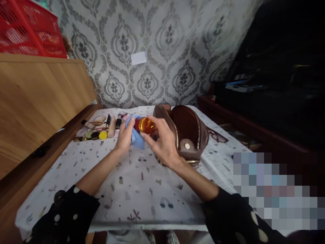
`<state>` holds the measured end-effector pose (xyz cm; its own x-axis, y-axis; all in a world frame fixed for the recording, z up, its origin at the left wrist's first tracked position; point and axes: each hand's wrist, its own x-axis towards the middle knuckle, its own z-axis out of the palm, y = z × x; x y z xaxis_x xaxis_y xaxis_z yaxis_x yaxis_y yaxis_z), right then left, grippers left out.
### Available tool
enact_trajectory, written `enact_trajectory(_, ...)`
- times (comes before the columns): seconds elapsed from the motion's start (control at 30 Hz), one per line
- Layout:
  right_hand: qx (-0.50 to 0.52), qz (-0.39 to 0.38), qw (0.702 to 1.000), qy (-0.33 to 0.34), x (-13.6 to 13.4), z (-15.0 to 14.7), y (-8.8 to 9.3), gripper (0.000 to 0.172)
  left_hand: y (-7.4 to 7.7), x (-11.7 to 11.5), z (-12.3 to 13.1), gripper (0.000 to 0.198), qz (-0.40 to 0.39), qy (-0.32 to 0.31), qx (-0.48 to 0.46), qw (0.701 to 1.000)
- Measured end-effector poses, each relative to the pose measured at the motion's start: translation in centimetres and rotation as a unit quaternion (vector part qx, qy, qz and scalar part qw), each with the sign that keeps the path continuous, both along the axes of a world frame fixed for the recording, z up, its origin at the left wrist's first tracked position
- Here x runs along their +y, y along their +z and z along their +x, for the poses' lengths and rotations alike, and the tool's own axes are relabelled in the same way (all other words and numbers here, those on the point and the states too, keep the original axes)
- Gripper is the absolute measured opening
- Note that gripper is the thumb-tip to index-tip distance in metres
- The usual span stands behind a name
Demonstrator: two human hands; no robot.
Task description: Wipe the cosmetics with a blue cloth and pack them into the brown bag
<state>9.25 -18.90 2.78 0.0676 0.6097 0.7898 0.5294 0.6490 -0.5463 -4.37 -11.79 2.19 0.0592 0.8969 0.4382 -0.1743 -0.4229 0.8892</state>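
Observation:
My left hand [124, 137] is closed round a light blue cloth [138, 140], which is bunched against a small see-through amber bottle [146, 125] with a dark red part at its left. The fingers of my right hand [162, 140] grip the bottle's right end. Both hands hold it above the table, just left of a brown handbag [188, 125]. The bag stands unzipped, its wide mouth showing a brown lining and a round snap on a flap. Part of the bottle is hidden by the cloth and fingers.
Cosmetics lie at the back left, among them a yellow-lidded jar [103, 135] and a beige tube [111, 127]. Glasses [217, 136] rest right of the bag. A patterned white cloth [142, 189] covers the table. A wooden cabinet [45, 84] borders the left, with a red basket [33, 30] on top.

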Motion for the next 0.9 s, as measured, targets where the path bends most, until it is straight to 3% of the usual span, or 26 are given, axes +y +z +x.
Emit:
enact_trajectory(0.13,0.052,-0.025,0.998,0.003,-0.1,1.9,1.2,0.050,1.3,0.0,2.5,0.046,0.020,-0.047,0.007,0.999)
enact_trajectory(0.23,0.097,-0.046,0.994,0.009,0.1,3.7,1.8,0.054,2.1,0.3,4.0,0.044,0.096,-0.084,0.026,0.992)
enact_trajectory(0.3,0.121,-0.049,0.991,-0.005,0.4,5.2,2.0,0.057,2.5,0.4,4.7,0.036,0.159,-0.105,0.090,0.977)
enact_trajectory(0.4,0.120,-0.065,0.989,-0.062,1.2,7.6,1.7,0.060,2.7,0.3,4.9,0.022,0.251,-0.084,0.298,0.917)
enact_trajectory(0.5,0.086,-0.104,0.983,-0.126,2.3,9.7,1.0,0.056,2.8,0.1,4.4,0.040,0.308,-0.033,0.459,0.833)
enact_trajectory(0.57,0.036,-0.122,0.978,-0.166,2.9,10.5,0.5,0.052,2.8,0.0,3.9,0.051,0.323,-0.016,0.494,0.807)
enact_trajectory(0.7,-0.112,-0.208,0.948,-0.213,3.7,10.9,0.2,0.047,2.9,-0.3,3.2,0.043,0.334,0.011,0.512,0.791)
enact_trajectory(0.9,-0.246,-0.416,0.846,-0.226,4.3,10.0,1.1,0.038,1.4,-0.5,2.6,0.035,0.325,0.024,0.474,0.818)
